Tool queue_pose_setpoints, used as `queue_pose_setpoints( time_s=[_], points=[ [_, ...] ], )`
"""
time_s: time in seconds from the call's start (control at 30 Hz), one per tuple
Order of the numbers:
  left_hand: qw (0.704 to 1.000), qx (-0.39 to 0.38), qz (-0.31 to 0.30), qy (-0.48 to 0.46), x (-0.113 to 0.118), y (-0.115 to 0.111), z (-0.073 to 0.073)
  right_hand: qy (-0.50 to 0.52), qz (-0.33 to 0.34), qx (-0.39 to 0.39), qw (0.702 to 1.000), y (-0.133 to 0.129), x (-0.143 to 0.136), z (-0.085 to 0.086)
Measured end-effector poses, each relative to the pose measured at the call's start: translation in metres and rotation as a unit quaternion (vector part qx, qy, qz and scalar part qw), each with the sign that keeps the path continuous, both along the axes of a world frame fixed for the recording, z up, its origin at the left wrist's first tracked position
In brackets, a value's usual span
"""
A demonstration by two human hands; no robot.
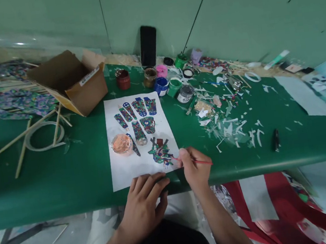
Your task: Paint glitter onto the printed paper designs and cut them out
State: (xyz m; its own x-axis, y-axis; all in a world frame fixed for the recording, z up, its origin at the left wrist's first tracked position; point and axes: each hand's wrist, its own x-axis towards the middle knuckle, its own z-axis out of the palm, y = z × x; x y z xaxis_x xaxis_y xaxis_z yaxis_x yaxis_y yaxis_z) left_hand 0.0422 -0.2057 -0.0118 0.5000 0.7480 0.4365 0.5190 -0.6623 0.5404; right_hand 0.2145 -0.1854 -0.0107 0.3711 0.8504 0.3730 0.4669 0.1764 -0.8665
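My right hand (194, 166) pinches a thin red paintbrush (201, 162), its tip touching or just over a multicoloured painted cut-out (161, 153) on a white sheet of paper (122, 175). Fingers stretched out, my left hand (145, 197) rests at the sheet's lower edge and holds nothing. Several smaller painted pieces (139, 132) in green, blue and red lie higher on the sheet. An open pot of peach-coloured paint (122, 143) stands on the paper's left side, partly over one dark piece.
Behind the sheet stand paint jars, among them a blue one (161, 85) and a red one (123, 79). A cardboard box (87, 89) sits at left, near sticks and a coiled tube (30, 142). A black phone (148, 46) leans on the wall. White scraps (229, 129) litter the right.
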Motion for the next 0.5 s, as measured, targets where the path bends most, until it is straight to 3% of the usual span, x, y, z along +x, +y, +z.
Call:
queue_pose_setpoints(
  time_s=[0.1, 0.17, 0.33, 0.43, 0.5],
  points=[
    [0.992, -0.092, -0.001, -0.082, -0.003, -0.001, 0.013, -0.021, 0.080, 0.093, 0.992, -0.013, -0.004, 0.014],
    [0.968, -0.183, -0.002, -0.170, -0.004, -0.001, 0.025, -0.042, 0.124, 0.147, 0.980, -0.019, -0.010, 0.026],
    [0.824, -0.412, 0.037, -0.388, 0.001, 0.005, 0.051, -0.134, 0.134, 0.211, 0.959, -0.017, -0.033, 0.052],
    [0.752, -0.485, 0.081, -0.440, 0.004, 0.012, 0.059, -0.196, 0.128, 0.237, 0.943, -0.015, -0.046, 0.058],
    [0.721, -0.518, 0.087, -0.451, 0.001, 0.018, 0.063, -0.201, 0.154, 0.257, 0.933, -0.014, -0.047, 0.058]
  ],
)
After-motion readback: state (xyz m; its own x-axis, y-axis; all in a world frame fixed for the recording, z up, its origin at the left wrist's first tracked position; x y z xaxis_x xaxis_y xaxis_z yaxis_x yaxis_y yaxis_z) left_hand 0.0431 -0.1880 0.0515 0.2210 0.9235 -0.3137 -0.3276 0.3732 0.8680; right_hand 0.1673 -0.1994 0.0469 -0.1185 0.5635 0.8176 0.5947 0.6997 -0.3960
